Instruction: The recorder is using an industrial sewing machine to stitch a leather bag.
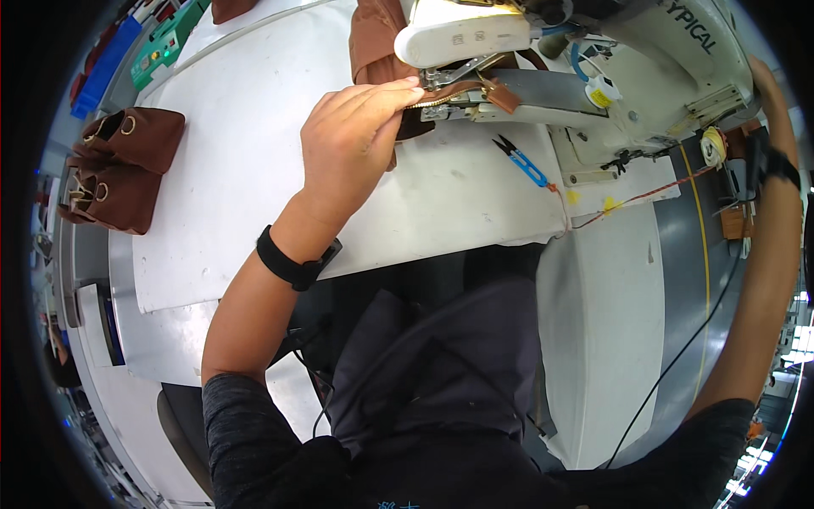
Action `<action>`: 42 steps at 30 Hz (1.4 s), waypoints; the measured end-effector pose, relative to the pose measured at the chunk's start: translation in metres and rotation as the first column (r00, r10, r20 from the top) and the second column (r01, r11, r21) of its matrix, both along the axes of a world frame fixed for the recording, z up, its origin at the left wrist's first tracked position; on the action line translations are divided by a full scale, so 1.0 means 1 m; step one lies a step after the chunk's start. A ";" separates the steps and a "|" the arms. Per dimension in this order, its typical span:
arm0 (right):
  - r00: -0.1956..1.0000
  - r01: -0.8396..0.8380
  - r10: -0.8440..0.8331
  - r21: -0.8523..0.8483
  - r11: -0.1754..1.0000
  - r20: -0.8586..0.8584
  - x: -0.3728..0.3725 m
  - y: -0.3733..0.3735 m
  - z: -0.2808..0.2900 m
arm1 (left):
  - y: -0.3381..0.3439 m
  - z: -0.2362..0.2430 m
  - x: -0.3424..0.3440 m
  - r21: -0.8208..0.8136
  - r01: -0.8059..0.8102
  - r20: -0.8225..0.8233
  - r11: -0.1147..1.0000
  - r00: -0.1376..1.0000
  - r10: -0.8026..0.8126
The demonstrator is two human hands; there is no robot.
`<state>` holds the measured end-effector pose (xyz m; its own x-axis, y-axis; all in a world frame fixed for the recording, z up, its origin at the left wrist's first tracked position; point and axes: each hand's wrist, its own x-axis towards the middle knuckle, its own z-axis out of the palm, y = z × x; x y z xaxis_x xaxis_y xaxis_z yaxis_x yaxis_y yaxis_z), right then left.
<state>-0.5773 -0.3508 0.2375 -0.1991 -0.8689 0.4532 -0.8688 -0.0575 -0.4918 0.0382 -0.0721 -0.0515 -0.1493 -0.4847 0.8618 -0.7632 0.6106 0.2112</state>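
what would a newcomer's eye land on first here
Most likely the big pale sewing machine at the top right, with the person's left hand beside it, fingers on a brown piece near a gold zip. Next would come the blue snips on the white table below the machine, and the brown bags at the left.

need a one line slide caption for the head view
Left hand on a brown leather-like piece with a gold-toned zipper at a white sewing machine; right hand at the machine's right end.
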 end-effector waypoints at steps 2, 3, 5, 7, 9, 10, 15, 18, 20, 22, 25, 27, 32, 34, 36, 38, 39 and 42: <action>0.990 0.016 -0.019 0.026 1.000 0.137 -0.009 -0.004 -0.017 | 0.000 0.000 -0.002 0.000 -0.006 -0.006 1.000 1.000 0.006; 0.991 0.020 0.012 -0.230 0.973 0.137 -0.005 0.008 -0.040 | 0.000 0.000 -0.003 -0.009 -0.005 -0.021 1.000 1.000 0.005; 0.963 -0.011 0.154 -0.543 0.840 0.219 0.011 0.050 -0.104 | -0.001 -0.001 -0.003 -0.025 -0.025 -0.042 0.999 0.999 0.024; 0.993 0.075 -0.116 -0.568 0.820 -0.037 0.032 0.093 -0.174 | 0.000 -0.004 -0.001 0.007 -0.010 -0.050 1.000 0.999 0.011; 0.980 0.113 -0.022 -0.458 0.882 0.200 0.040 0.114 -0.200 | 0.002 -0.007 0.001 0.027 0.003 -0.058 1.000 0.998 -0.001; 0.705 0.127 0.190 -0.385 0.914 0.684 0.041 0.117 -0.201 | 0.001 -0.008 0.002 0.038 0.018 -0.062 0.999 0.998 -0.015; 0.889 0.111 0.004 -0.224 0.968 0.458 0.009 0.073 -0.077 | 0.003 -0.007 -0.002 0.035 -0.002 -0.027 0.999 1.000 0.003; 0.980 0.130 -0.176 -0.379 0.916 -0.089 0.012 0.054 -0.071 | 0.006 -0.004 -0.003 0.040 -0.010 -0.042 0.999 0.999 0.012; 0.938 0.328 -0.342 -0.434 0.839 0.048 0.023 0.059 -0.106 | 0.009 -0.003 -0.004 0.051 -0.018 -0.040 0.999 0.999 0.020; 0.953 0.274 -0.128 -0.601 0.751 0.275 0.041 0.068 -0.148 | 0.013 0.000 -0.004 0.063 -0.008 -0.040 0.998 0.999 0.011; 0.948 0.316 -0.247 -0.521 0.793 0.198 0.058 0.079 -0.152 | 0.019 0.010 0.001 0.120 -0.008 0.003 0.993 1.000 0.007; 0.937 0.291 -0.142 -0.484 0.826 0.320 0.063 0.092 -0.136 | 0.020 0.018 0.005 0.232 -0.005 0.062 0.973 0.998 -0.009; 0.063 0.294 0.511 -0.505 0.811 0.857 0.065 0.188 -0.145 | 0.028 0.030 0.018 0.409 0.104 0.082 0.907 0.985 -0.149; -0.577 0.245 0.538 -0.499 0.832 0.614 0.084 0.241 -0.175 | 0.029 0.035 0.021 0.498 0.140 0.029 0.856 0.984 -0.178; -0.640 -0.282 0.645 -0.908 0.309 0.418 0.127 0.280 -0.208 | 0.027 0.041 0.019 0.580 0.151 0.031 0.800 0.978 -0.207; -0.764 -0.331 0.333 -0.779 0.532 0.552 0.181 0.305 -0.224 | 0.024 0.046 0.018 0.351 0.121 0.237 0.929 0.948 -0.212; -0.504 -0.424 0.348 -0.577 0.698 0.791 0.215 0.311 -0.231 | 0.021 0.050 0.020 0.365 0.090 0.308 0.927 0.928 -0.211; 0.138 -0.622 0.386 -0.223 0.751 0.912 0.306 0.315 -0.239 | 0.007 0.061 0.029 0.387 0.109 0.409 0.916 0.870 -0.276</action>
<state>-0.2717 -0.0362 -0.0016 0.1637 -0.9721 0.1680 0.2945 -0.1144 -0.9488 0.0672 -0.0654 0.0093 -0.5975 -0.6544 0.4634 -0.6990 0.7082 0.0987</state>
